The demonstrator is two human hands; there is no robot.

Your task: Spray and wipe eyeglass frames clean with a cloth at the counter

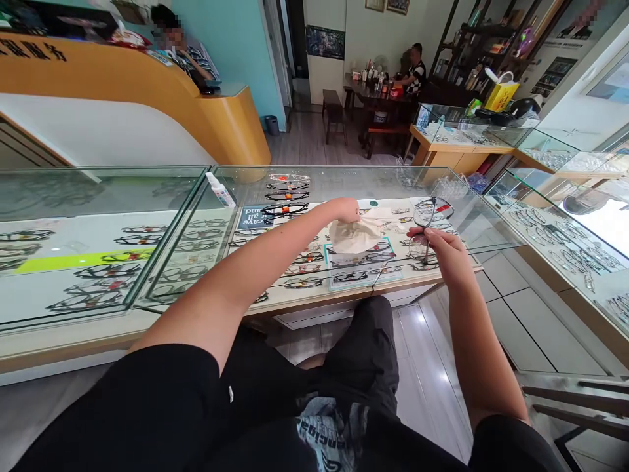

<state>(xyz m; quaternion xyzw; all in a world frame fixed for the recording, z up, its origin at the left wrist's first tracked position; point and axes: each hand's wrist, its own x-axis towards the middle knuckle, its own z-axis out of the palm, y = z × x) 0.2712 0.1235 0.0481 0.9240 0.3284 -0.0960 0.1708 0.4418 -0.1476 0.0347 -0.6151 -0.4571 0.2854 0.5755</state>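
My right hand (445, 252) is closed on a pair of eyeglasses (433, 213) with thin dark rims, held up above the glass counter with one lens over the other. A small red patch shows at the upper lens. Over the middle of the counter my left hand (348, 210) is closed on a crumpled pale cloth (354, 236), which spreads out to the right beneath the fingers. The cloth and the eyeglasses are apart. Under the glass, rows of spectacle frames (303, 282) lie on white and teal-edged boards.
A small white bottle (221, 191) lies on the counter at the left. Several eyeglasses (287, 195) are lined up beyond my left forearm. More glass display cases (565, 236) stand at the right. Two people sit farther back, one behind an orange desk (230, 118), one at a dark table.
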